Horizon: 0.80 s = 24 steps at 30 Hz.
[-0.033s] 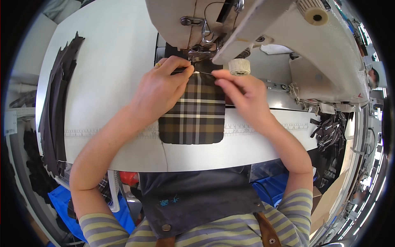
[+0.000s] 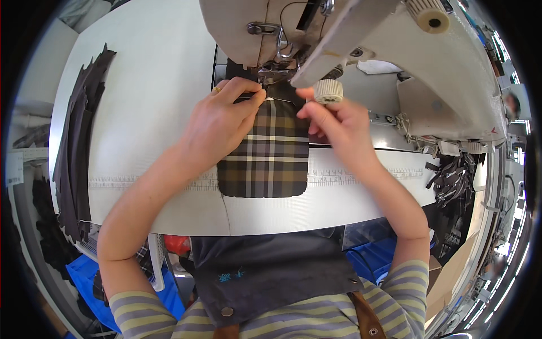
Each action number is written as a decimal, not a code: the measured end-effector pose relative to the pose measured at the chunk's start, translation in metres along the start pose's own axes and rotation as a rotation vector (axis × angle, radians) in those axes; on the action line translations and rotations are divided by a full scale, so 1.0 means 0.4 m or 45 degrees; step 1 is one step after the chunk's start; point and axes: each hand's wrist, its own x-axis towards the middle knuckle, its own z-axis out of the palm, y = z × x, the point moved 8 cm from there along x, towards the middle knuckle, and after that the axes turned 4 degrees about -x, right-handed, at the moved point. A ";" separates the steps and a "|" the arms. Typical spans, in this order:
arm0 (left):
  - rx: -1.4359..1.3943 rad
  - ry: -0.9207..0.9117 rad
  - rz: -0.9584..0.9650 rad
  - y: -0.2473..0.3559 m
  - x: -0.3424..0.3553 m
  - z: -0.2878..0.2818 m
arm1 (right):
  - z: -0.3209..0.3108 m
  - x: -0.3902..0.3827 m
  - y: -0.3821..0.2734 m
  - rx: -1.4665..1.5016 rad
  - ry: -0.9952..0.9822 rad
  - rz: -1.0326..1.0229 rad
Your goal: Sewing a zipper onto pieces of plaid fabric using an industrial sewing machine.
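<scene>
A plaid fabric piece (image 2: 264, 161) in dark brown, tan and white lies flat below the sewing machine head (image 2: 254, 34), rounded corners toward me. My left hand (image 2: 223, 118) covers its upper left side, thumb and index pinched together at its top edge, close beside the presser foot (image 2: 275, 73). The exact grip point is partly hidden by the fingers. To the right of the fabric, my right hand (image 2: 339, 121) hovers with its fingers loosely bent and apart, nothing visible in it. Its index finger passes partly behind a ribbed white knob (image 2: 328, 91).
Long dark fabric strips (image 2: 79, 141) are piled on the left of the white table (image 2: 147, 113). A printed ruler scale (image 2: 361, 178) crosses the front. A loose thread (image 2: 227, 214) trails over the near edge. Dark tangled scraps (image 2: 453, 178) hang at right.
My right hand has moved slightly up and right, its thumb and index parting from the fabric's top right edge. My left hand and the fabric have stayed in place.
</scene>
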 end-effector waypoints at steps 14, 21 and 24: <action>-0.126 0.078 -0.079 -0.051 0.008 -0.017 | 0.014 0.049 -0.008 -0.091 0.203 -0.168; 0.186 0.020 0.208 -0.014 0.029 -0.018 | 0.053 0.038 -0.060 -0.650 0.263 -0.618; 0.198 -0.020 0.231 -0.019 0.042 -0.013 | 0.053 0.048 -0.085 -0.669 0.295 -0.692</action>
